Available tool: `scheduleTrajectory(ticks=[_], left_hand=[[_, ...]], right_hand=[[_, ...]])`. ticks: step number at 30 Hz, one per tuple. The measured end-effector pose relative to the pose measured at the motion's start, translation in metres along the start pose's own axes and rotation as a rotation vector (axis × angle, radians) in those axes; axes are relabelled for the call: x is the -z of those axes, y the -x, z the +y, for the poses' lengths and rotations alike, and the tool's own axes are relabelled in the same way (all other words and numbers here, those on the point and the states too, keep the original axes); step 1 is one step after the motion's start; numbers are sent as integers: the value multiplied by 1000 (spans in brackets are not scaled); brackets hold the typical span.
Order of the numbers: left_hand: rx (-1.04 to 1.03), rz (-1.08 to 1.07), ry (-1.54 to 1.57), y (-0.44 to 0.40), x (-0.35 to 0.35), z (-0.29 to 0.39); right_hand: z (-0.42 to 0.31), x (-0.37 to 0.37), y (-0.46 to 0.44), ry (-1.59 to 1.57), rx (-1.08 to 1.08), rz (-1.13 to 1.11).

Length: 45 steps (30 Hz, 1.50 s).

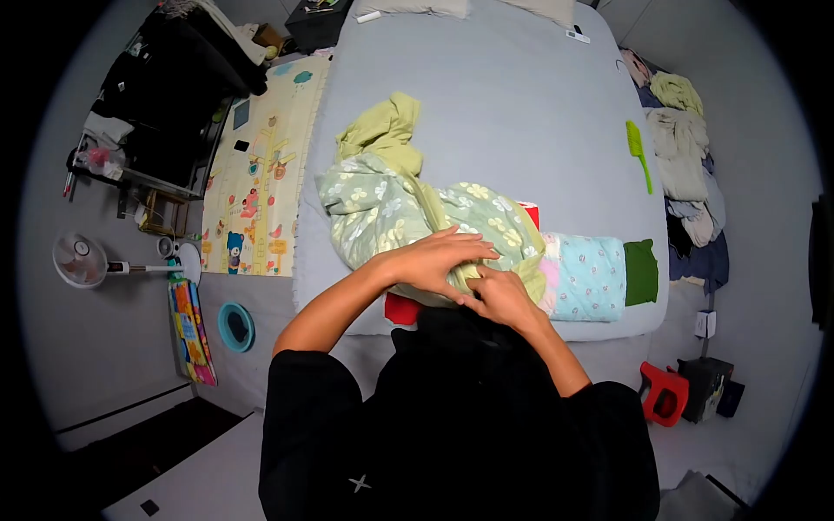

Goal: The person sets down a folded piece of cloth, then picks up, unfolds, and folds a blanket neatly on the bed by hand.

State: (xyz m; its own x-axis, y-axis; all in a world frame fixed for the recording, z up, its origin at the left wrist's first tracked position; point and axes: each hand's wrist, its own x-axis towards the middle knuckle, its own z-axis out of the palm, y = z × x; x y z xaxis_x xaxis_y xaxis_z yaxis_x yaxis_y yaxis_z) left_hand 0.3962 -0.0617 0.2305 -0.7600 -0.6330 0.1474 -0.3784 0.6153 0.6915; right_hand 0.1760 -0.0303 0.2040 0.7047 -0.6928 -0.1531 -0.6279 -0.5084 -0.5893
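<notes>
A bunched green floral bed cover (pixel 378 204) with a yellow-green underside lies on the near part of the bed, directly in front of me. Across its near edge rests my left hand (pixel 439 263), fingers stretched out and thumb pointing down toward the other hand. My right hand (pixel 506 298) is beside it, its fingers curled in on the cover's yellow-green edge. Red cloth (pixel 400 309) shows from under the cover at the near side. To the right are a folded light blue patterned cloth (pixel 586 276) and a folded dark green cloth (pixel 641 272).
The grey sheeted bed (pixel 512 95) bears a lime green brush (pixel 638 156) near its right edge. Piled clothes (pixel 682 156) lie beyond. On the left are a play mat (pixel 261 174), a fan (pixel 82 260) and a blue basin (pixel 223 328). A red stool (pixel 665 392) stands lower right.
</notes>
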Motion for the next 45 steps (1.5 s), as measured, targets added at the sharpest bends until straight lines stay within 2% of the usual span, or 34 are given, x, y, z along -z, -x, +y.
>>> scheduleTrajectory(ticks=[3, 8, 11, 14, 17, 19, 22, 25, 27, 29, 33, 36, 39, 40, 43, 45], left_hand=[[266, -307, -47, -5, 6, -9], [229, -187, -108, 17, 3, -22], [163, 58, -250, 36, -4, -26], [201, 250, -283, 50, 2, -25], [244, 386, -322, 65, 5, -27], [274, 397, -396, 73, 8, -22], [190, 379, -472, 80, 10, -8], [143, 376, -509, 82, 3, -1], [167, 368, -504, 86, -2, 1], [245, 373, -460, 87, -3, 5], [463, 447, -260, 94, -10, 1], [758, 430, 237, 91, -9, 9], [872, 174, 484, 91, -9, -11], [884, 100, 514, 88, -4, -10], [776, 135, 533, 90, -8, -20], [731, 230, 526, 90, -13, -25]], right_hand=[[-5, 3, 0, -16, -17, -19], [1, -2, 1, -182, -53, 61], [4, -6, -4, -341, -27, 201], [3, 1, -12, -469, -134, 273], [0, 24, -19, -476, -434, 108], [11, 18, -23, -421, -327, 197], [8, 19, -31, -412, -223, 215], [-6, 13, -46, -458, 6, 287], [1, -1, -57, -370, 98, 249], [9, -16, -66, -258, 180, 220], [4, -22, -63, -242, 11, 228], [5, -24, -55, -256, -32, 234], [1, -20, -48, -253, 57, 272], [0, -20, -46, -245, 118, 302], [-4, -15, -37, -223, 191, 321], [-9, -11, -30, -225, 218, 305]])
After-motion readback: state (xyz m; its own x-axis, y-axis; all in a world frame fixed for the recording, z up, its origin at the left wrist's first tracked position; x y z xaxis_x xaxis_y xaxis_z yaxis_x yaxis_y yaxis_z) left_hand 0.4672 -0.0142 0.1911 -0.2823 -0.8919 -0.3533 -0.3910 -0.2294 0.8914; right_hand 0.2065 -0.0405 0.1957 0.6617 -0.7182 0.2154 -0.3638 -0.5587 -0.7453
